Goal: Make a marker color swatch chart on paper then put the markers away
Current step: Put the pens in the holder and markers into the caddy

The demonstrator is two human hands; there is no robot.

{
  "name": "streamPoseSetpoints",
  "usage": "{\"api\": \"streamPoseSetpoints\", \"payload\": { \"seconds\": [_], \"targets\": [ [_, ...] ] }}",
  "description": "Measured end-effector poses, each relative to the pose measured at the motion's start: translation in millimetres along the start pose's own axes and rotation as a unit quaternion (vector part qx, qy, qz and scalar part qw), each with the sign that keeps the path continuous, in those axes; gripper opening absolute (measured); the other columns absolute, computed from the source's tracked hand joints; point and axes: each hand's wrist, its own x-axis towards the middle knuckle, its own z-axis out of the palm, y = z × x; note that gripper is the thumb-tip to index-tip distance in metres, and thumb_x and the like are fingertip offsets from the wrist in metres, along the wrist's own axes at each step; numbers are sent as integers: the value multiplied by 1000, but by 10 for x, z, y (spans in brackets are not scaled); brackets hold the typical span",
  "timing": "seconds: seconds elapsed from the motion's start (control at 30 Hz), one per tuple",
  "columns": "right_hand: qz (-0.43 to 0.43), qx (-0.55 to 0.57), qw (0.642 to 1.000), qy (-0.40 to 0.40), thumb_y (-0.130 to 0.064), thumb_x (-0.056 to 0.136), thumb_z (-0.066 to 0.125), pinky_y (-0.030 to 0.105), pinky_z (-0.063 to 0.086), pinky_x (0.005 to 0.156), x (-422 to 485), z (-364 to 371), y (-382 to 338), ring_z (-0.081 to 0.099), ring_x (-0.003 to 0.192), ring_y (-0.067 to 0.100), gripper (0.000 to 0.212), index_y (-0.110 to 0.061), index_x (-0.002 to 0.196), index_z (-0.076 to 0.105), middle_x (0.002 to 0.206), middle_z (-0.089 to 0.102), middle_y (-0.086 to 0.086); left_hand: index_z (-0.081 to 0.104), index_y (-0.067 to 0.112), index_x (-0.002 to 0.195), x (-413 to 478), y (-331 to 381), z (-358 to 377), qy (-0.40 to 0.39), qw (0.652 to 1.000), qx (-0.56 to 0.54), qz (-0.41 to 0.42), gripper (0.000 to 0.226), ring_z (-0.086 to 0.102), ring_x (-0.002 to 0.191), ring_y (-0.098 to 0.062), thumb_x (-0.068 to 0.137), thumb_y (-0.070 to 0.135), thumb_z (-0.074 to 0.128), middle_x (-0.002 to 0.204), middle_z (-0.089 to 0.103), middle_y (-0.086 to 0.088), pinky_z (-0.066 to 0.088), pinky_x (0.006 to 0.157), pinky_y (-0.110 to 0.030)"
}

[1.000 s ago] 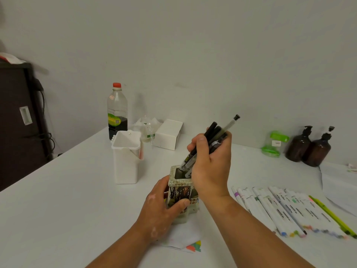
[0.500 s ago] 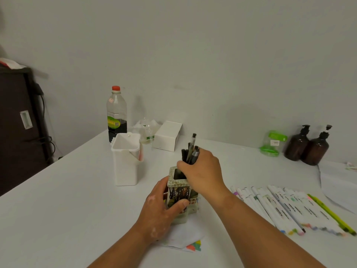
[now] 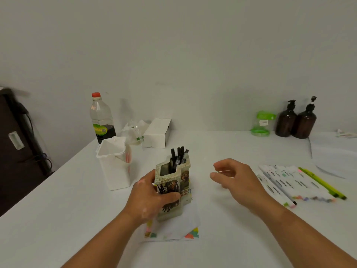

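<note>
A decorated stone-look pen holder [image 3: 174,188] stands on a folded paper [image 3: 181,227] with colored swatches along its edges. Several dark pens [image 3: 179,156] stick up from the holder's back corner. My left hand [image 3: 152,202] grips the holder's left side. To the right of the holder, my right hand [image 3: 237,180] hovers above the table, fingers apart and empty. Further right lies a row of several white markers [image 3: 289,182] with two green pens [image 3: 322,183] beside them.
A white plastic container [image 3: 114,163] stands left of the holder. Behind it are a bottle with a red cap [image 3: 101,118], a white box [image 3: 157,133] and crumpled plastic. Two brown pump bottles [image 3: 295,120], a green clip and loose paper [image 3: 334,157] sit at the back right. A dark cabinet [image 3: 17,147] is at far left.
My right hand lowered the bunch of dark pens into the holder, let go of them and moved away to the right. My left hand stayed on the holder.
</note>
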Motion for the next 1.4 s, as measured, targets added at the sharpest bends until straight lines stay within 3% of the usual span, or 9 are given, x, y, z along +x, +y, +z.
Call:
{"api": "streamPoseSetpoints", "payload": {
  "seconds": [0.13, 0.2, 0.4, 0.57, 0.67, 1.0, 1.13, 1.23, 1.4],
  "targets": [
    [34, -5, 999, 14, -33, 84, 81, 21, 48, 47, -113, -361, 238, 63, 56, -1, 7, -37, 83, 75, 78, 74, -10, 67, 41, 107, 42, 95, 89, 8, 1000, 2, -10, 57, 71, 85, 2, 59, 30, 95, 94, 75, 22, 58, 76, -25],
    [38, -10, 999, 28, -33, 85, 79, 20, 46, 42, -105, -530, 319, 63, 53, 5, 6, -35, 80, 75, 73, 73, -8, 67, 42, 101, 140, 230, 212, 21, 1000, 1, -10, 53, 70, 81, 4, 57, 33, 95, 90, 75, 23, 56, 72, -21],
    [43, -36, 996, 71, -31, 87, 76, 23, 44, 61, 94, -847, 501, 57, 55, -2, 12, -30, 75, 75, 71, 73, -6, 68, 25, 112, 776, 642, 904, 64, 998, -8, -20, 57, 70, 89, -10, 61, 36, 92, 97, 75, 9, 58, 81, -29],
    [21, -54, 994, 91, -29, 87, 76, 14, 47, 59, 227, -885, 672, 64, 68, 3, 14, -29, 73, 73, 71, 71, -13, 63, 18, 113, 1388, 720, 1378, 98, 994, 36, -34, 57, 67, 91, -18, 65, 37, 88, 100, 70, 3, 53, 76, -27],
    [10, -64, 994, 93, -31, 87, 75, 10, 45, 54, 268, -867, 778, 62, 65, -2, 16, -30, 72, 71, 71, 69, -18, 61, 17, 113, 1672, 673, 1543, 114, 991, 59, -44, 59, 64, 92, -19, 65, 38, 87, 101, 67, 1, 55, 79, -30],
    [-25, -52, 994, 90, -28, 87, 75, 13, 44, 55, 258, -773, 860, 51, 50, 1, 19, -28, 69, 69, 62, 65, -6, 57, 17, 115, 2191, 550, 1805, 109, 988, 94, -48, 64, 61, 91, -19, 66, 46, 85, 96, 62, 5, 52, 76, -29],
    [-32, -93, 991, 90, -26, 88, 73, 10, 42, 57, 207, -708, 834, 53, 53, 3, 20, -29, 70, 67, 64, 64, -11, 55, 17, 117, 2199, 566, 1756, 61, 987, 134, -57, 71, 61, 97, -21, 65, 55, 85, 102, 63, 2, 54, 83, -34],
    [-35, -107, 991, 76, -25, 91, 73, 11, 45, 44, 135, -675, 802, 52, 49, 3, 23, -32, 71, 65, 64, 63, -11, 53, 13, 122, 2011, 581, 1660, 39, 984, 150, -85, 73, 60, 96, -21, 70, 57, 81, 106, 62, -1, 51, 76, -33],
    [-47, -132, 989, 44, -23, 88, 74, 26, 54, 42, -28, -613, 727, 60, 56, 10, 20, -31, 71, 67, 62, 63, -9, 58, 27, 117, 1174, 442, 1060, 38, 998, 5, -42, 45, 68, 89, -10, 80, 40, 79, 103, 70, 7, 50, 66, -20]
  ]
}}
